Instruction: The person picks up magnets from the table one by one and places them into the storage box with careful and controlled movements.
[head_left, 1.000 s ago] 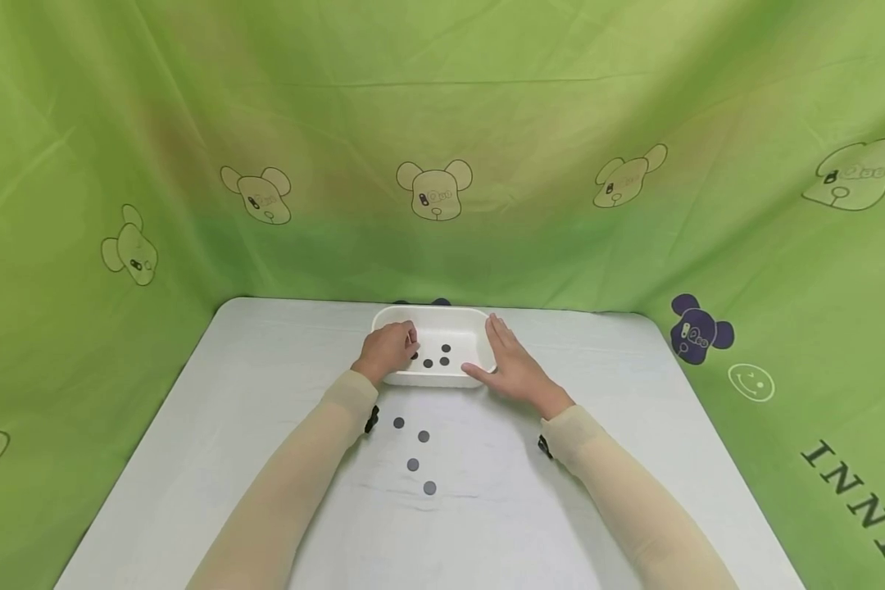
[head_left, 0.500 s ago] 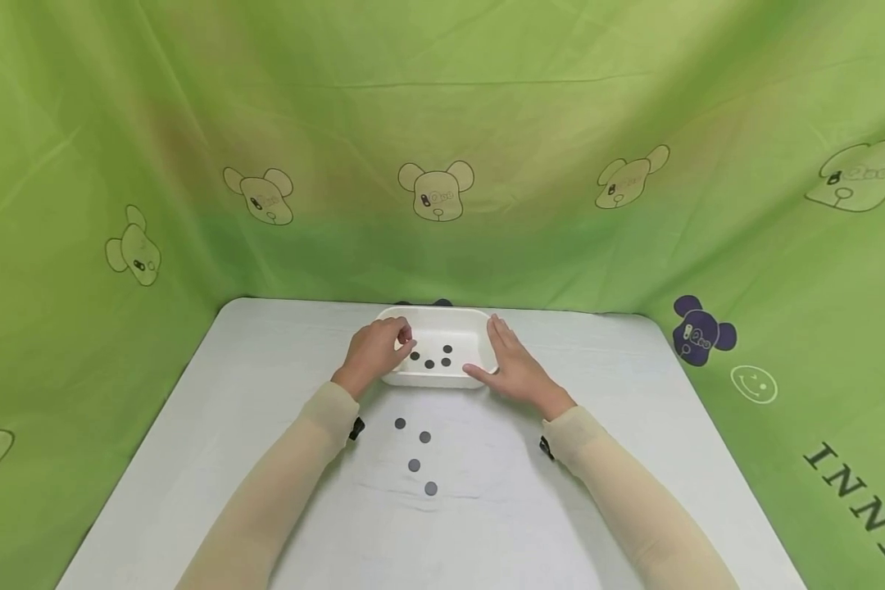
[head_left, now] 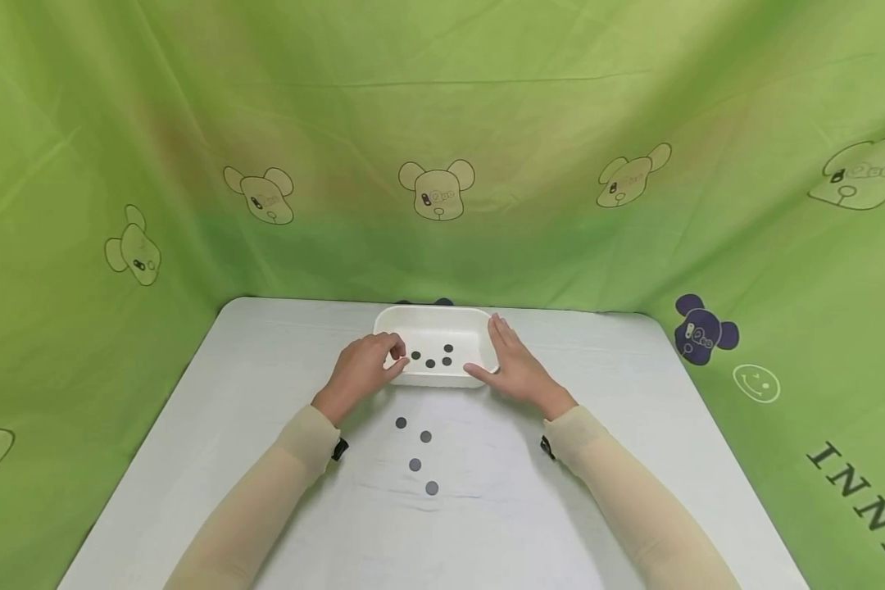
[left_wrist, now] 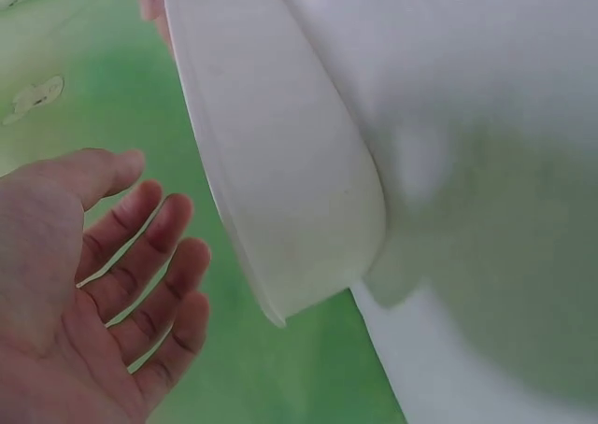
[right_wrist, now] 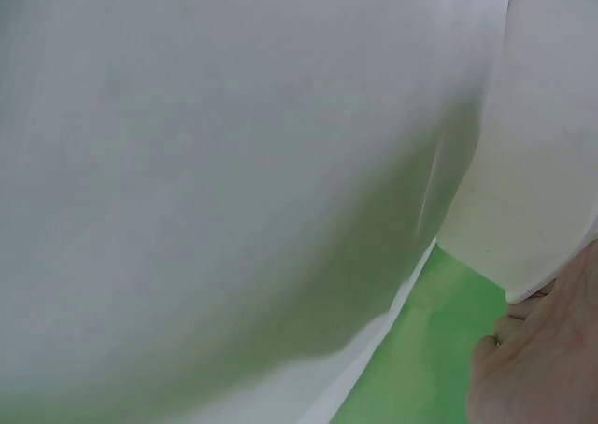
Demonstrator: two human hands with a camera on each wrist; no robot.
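Observation:
A white oblong plastic container (head_left: 435, 380) with rounded corners stands near the far edge of the table. Several small dark round discs (head_left: 431, 364) lie flat on its floor. At the container's left end hovers my left hand (head_left: 361, 366), fingers loosely bent and thumb apart from them; the left wrist view shows nothing in its palm (left_wrist: 37, 293), beside the container's outer wall (left_wrist: 280, 162). My right hand (head_left: 518, 370) rests against the right end, its thumb over the front rim and straight fingers along the side. In the right wrist view, part of this hand (right_wrist: 547, 368) shows below the rim.
More dark discs (head_left: 415, 465) lie scattered on the white tabletop (head_left: 531, 516), between my forearms and in front of the container. Green cloth (head_left: 442, 262) printed with bear heads hangs behind the table and along both sides.
My left hand has drawn back from inside the container, moving left and toward me, and its fingers have loosened. A disc by its fingertips is now uncovered. The right hand stays put.

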